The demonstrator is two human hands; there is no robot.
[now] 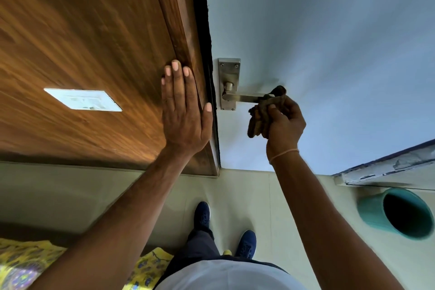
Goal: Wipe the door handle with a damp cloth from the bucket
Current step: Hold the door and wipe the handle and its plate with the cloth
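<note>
A steel lever door handle (244,97) on its backplate (228,70) is fixed to a pale blue door (329,42). My right hand (283,122) grips a brown cloth (261,113) wrapped over the free end of the lever; part of the cloth hangs below my fingers. My left hand (184,110) lies flat, fingers together, against the wooden panel (94,42) at the dark door frame edge, holding nothing. A teal bucket (397,213) stands on the floor at the lower right, its inside dark.
A white switch plate (82,99) sits on the wooden panel to the left. Pale floor tiles (247,195) run below, with my blue shoes (202,215) on them. Yellow patterned fabric (28,261) lies at the lower left. A worn white ledge (386,172) runs above the bucket.
</note>
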